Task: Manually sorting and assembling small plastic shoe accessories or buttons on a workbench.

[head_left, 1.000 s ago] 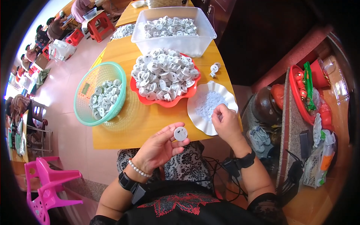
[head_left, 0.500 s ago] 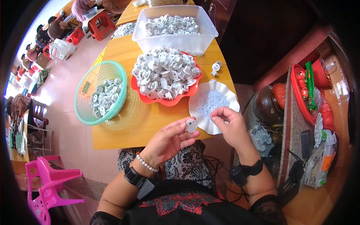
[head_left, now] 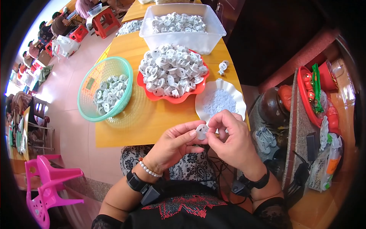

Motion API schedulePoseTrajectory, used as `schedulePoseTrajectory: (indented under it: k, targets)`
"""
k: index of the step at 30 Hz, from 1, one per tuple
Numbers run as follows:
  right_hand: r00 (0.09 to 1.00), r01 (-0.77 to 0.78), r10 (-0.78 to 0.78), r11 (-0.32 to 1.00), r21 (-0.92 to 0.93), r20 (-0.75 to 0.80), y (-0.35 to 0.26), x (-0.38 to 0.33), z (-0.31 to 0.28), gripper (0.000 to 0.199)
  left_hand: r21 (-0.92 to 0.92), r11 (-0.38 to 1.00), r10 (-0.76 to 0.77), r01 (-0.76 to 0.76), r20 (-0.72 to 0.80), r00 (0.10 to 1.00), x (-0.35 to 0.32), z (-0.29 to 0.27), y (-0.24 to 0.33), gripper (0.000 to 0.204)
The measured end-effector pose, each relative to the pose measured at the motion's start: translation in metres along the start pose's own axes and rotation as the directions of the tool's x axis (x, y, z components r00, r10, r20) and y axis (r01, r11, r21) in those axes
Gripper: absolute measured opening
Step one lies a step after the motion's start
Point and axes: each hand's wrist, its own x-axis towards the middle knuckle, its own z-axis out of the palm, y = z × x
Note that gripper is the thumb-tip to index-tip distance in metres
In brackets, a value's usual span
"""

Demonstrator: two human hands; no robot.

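Observation:
My left hand (head_left: 178, 142) pinches a round white plastic part (head_left: 202, 131) with small dark slots in its face. Thumb and fingertips of my right hand (head_left: 232, 134) are pressed together at the part's right edge; whatever lies between them is too small or hidden to make out. Just beyond, a white scalloped dish (head_left: 240, 95) holds many small pale flat pieces (head_left: 220, 102). A red wavy-rimmed bowl (head_left: 167, 98) is heaped with similar white parts (head_left: 173, 70). To its left a green mesh basket (head_left: 84, 96) tilts, with more such parts inside.
At the table's (head_left: 129, 137) far side stands a clear plastic bin (head_left: 183, 42) of white parts. Two loose parts (head_left: 223, 66) lie by the right edge. A pink chair (head_left: 51, 183) is at lower left, shoes (head_left: 264, 139) at right. Other people sit at upper left.
My right hand has moved from the dish down to the part in my left hand. The left hand has shifted slightly right and lower. The view has shifted a little.

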Motion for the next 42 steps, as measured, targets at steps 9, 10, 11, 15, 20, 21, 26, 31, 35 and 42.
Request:
schedulePoseTrajectory:
  k: [9,10,11,15,20,21,26,31,35,42]
  targets:
    - [0.987,0.160,-0.149,0.958,-0.240,0.064,-0.009,-0.003,-0.001,0.019,0.254,0.966,0.063,-0.049,-0.048,0.997,-0.002,0.012,0.000,0.040]
    - [0.985,0.168,-0.155,0.956,-0.239,0.072,-0.009,-0.004,-0.001,0.019,0.263,0.964,0.057,-0.044,-0.044,0.997,-0.001,0.013,0.000,0.040]
    - [0.985,0.168,-0.155,0.956,-0.240,0.072,-0.007,-0.005,-0.001,0.019,0.272,0.961,0.051,-0.038,-0.040,0.998,-0.001,0.014,0.000,0.040]
    - [0.987,0.162,-0.158,0.963,-0.216,0.036,-0.007,-0.006,-0.001,0.017,0.200,0.979,0.045,-0.036,-0.041,0.998,-0.004,0.007,0.001,0.039]
    - [0.993,0.118,-0.109,0.972,-0.201,0.053,0.001,-0.007,-0.005,0.011,0.160,0.983,0.099,-0.089,-0.053,0.994,-0.005,0.009,0.002,0.038]
    - [0.989,0.146,-0.143,0.970,-0.196,0.031,0.004,-0.007,-0.002,0.009,0.160,0.983,0.098,-0.089,-0.053,0.994,-0.005,0.009,0.002,0.038]
    - [0.985,0.168,-0.174,0.955,-0.246,-0.001,0.003,-0.007,0.005,0.009,0.262,0.960,0.121,-0.095,-0.087,0.989,-0.005,0.015,0.003,0.039]
    - [0.973,0.211,-0.226,0.948,-0.239,-0.036,0.007,-0.008,0.009,0.009,0.236,0.965,0.144,-0.116,-0.107,0.984,-0.005,0.012,0.002,0.038]
    - [0.993,0.106,-0.113,0.985,-0.139,-0.038,0.000,-0.009,0.005,0.009,0.175,0.976,0.149,-0.129,-0.108,0.983,-0.006,0.015,0.006,0.036]
    - [0.983,0.180,-0.185,0.970,-0.163,-0.015,0.007,-0.005,0.012,0.008,0.234,0.961,0.170,-0.145,-0.090,0.981,-0.006,0.014,0.007,0.035]
